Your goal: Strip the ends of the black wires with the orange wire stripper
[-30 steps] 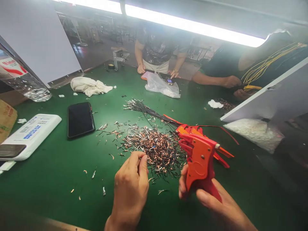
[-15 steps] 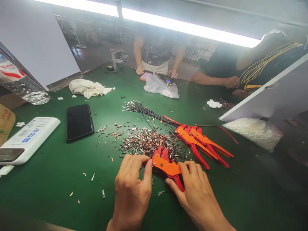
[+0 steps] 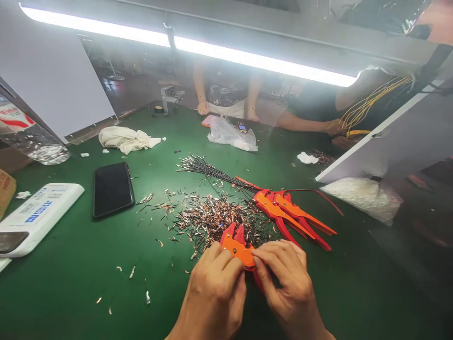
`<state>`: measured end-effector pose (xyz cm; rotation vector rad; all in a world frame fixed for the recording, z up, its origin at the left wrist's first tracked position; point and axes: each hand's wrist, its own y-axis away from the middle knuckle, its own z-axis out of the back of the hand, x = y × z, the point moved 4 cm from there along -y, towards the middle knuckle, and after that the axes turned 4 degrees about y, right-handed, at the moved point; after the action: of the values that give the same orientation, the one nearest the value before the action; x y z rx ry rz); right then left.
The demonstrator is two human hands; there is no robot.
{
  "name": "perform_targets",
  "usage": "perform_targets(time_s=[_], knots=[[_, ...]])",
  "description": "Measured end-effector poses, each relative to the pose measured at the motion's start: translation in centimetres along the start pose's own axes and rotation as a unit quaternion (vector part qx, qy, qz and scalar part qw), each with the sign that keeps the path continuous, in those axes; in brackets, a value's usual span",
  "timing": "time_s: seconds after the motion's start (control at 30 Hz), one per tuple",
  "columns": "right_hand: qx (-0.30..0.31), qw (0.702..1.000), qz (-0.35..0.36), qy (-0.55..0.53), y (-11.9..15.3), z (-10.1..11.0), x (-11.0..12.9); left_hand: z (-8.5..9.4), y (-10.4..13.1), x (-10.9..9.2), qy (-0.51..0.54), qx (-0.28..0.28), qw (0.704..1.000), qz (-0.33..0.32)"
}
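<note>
An orange and red wire stripper is between my two hands, its red jaws pointing away from me. My left hand is closed, its curled fingers against the near side of the tool's body. My right hand pinches at the handle end, thumb and forefinger together; most of the handles are hidden behind the fingers. Just beyond the jaws lies a heap of short black wire offcuts and copper strands. Two more orange and red wire strippers rest to the right, at the end of a bundle of black wires.
At left are a black phone, a white power bank, a bottle and a white cloth. A clear plastic bag lies farther back. Two people are across the green table; one holds yellow wires. A white panel stands at right.
My left hand has moved from the jaws rightward and down along the wire stripper's body. My right hand has shifted its hold to a pinch near the handle. The view has tilted slightly upward.
</note>
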<state>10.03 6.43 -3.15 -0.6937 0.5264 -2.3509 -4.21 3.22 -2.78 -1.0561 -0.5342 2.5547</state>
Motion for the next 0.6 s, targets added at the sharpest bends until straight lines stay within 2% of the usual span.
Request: perform_targets(time_s=[0.13, 0.23, 0.37, 0.5, 0.6], knots=[[0.052, 0.997, 0.029, -0.039, 0.1, -0.3, -0.1, -0.1, 0.2, 0.3, -0.015, -0.018, 1.000, 0.008], [0.081, 0.994, 0.065, -0.020, 0.1, -0.6, -0.1, -0.3, 0.3, 0.6, -0.023, -0.028, 0.999, 0.024], [0.052, 0.996, 0.073, 0.029, -0.2, -0.5, 0.1, -0.6, 0.7, 0.9, -0.023, -0.016, 0.999, 0.042], [0.007, 0.998, 0.042, 0.051, -0.8, -0.1, 0.4, -0.7, 1.0, 0.9, -0.028, -0.029, 0.998, 0.046], [-0.003, 0.998, 0.015, 0.056, -1.2, 0.1, 0.4, -0.9, 1.1, 0.8, -0.041, -0.017, 0.998, 0.049]])
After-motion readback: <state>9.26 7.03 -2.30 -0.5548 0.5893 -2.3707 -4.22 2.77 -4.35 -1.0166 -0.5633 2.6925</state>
